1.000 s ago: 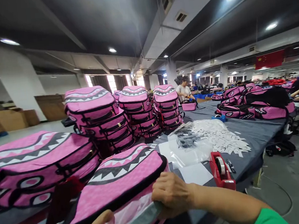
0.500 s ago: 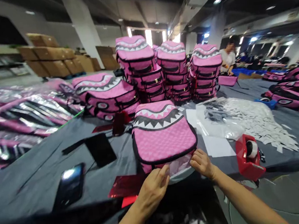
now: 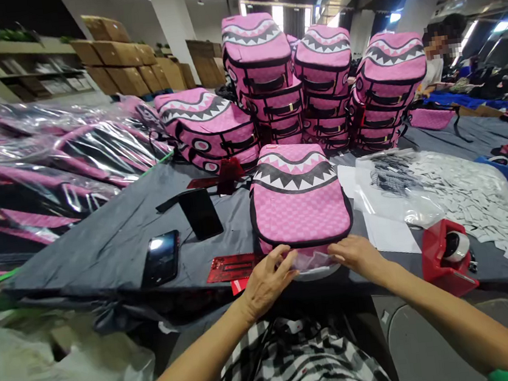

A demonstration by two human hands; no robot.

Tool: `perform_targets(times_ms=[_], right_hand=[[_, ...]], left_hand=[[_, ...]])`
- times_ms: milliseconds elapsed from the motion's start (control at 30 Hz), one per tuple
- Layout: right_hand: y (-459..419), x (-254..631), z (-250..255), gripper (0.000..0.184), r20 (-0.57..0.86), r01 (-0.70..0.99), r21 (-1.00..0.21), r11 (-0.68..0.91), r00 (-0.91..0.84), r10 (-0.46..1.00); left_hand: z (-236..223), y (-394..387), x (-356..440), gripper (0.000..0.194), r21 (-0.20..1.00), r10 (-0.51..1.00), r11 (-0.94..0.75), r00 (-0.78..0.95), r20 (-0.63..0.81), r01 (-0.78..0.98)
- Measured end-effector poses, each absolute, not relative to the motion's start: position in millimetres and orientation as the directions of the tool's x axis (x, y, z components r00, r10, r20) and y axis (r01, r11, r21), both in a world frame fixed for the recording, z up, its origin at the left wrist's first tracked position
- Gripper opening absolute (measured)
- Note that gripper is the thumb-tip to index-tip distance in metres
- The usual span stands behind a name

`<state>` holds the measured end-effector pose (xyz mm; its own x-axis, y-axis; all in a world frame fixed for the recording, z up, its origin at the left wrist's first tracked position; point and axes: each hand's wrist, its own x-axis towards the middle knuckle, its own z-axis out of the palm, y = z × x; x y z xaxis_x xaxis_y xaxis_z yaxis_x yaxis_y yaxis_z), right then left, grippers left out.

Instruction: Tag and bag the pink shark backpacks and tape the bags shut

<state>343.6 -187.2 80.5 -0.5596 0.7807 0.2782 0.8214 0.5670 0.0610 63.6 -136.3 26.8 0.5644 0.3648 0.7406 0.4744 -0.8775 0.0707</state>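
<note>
A pink backpack (image 3: 299,203) with a shark-teeth print lies flat on the grey table (image 3: 117,236), its near end at the table's front edge. Clear plastic (image 3: 310,262) shows under that near end. My left hand (image 3: 267,281) rests on the near-left corner with its fingers curled onto the plastic. At the near-right corner my right hand (image 3: 357,255) lies with fingers pressed on the bag's edge and the plastic. Whether either hand pinches the plastic I cannot make out.
Stacks of the same pink backpacks (image 3: 324,84) stand behind. Bagged backpacks (image 3: 50,171) pile up at the left. A red tape dispenser (image 3: 447,254), white paper tags (image 3: 466,197), a phone (image 3: 161,259), a red card (image 3: 230,268) lie on the table. A person (image 3: 438,56) works far right.
The view swung left and down from the hall to the table. The backpack now lies flat farther from me, and both hands moved to its near edge.
</note>
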Motion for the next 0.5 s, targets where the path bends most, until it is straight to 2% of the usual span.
perform_targets(times_ms=[100, 167, 233, 267, 333, 433, 500], right_hand=[[-187.6, 343.7, 88.8, 0.021, 0.38, 0.739, 0.223, 0.635, -0.666, 0.642], [-185.7, 345.4, 95.0, 0.025, 0.395, 0.688, 0.231, 0.688, -0.713, 0.58], [-180.1, 346.9, 101.7, 0.025, 0.331, 0.638, 0.174, 0.75, -0.755, 0.566], [-176.1, 347.2, 105.3, 0.024, 0.278, 0.616, 0.143, 0.774, -0.776, 0.566], [-167.6, 346.3, 113.3, 0.021, 0.165, 0.598, 0.104, 0.794, -0.798, 0.58], [-158.7, 342.2, 128.0, 0.009, 0.008, 0.589, 0.104, 0.801, -0.806, 0.592], [-156.8, 338.8, 138.0, 0.005, -0.088, 0.558, 0.122, 0.821, -0.818, 0.569]], left_hand=[[38.9, -133.5, 69.9, 0.039, 0.064, 0.409, -0.874, 0.658, 0.632, 0.482], [47.6, -132.8, 71.6, 0.03, 0.067, 0.429, -0.874, 0.699, 0.572, 0.482], [57.6, -130.8, 70.5, 0.015, 0.05, 0.4, -0.891, 0.728, 0.557, 0.451], [63.2, -128.8, 69.3, 0.011, 0.029, 0.342, -0.919, 0.759, 0.554, 0.393], [75.7, -122.1, 67.5, 0.015, -0.011, 0.153, -0.983, 0.841, 0.519, 0.185], [93.2, -108.5, 70.6, 0.025, -0.011, -0.137, -0.99, 0.918, 0.371, -0.144], [100.8, -99.8, 75.4, 0.025, -0.008, -0.231, -0.971, 0.931, 0.283, -0.239]])
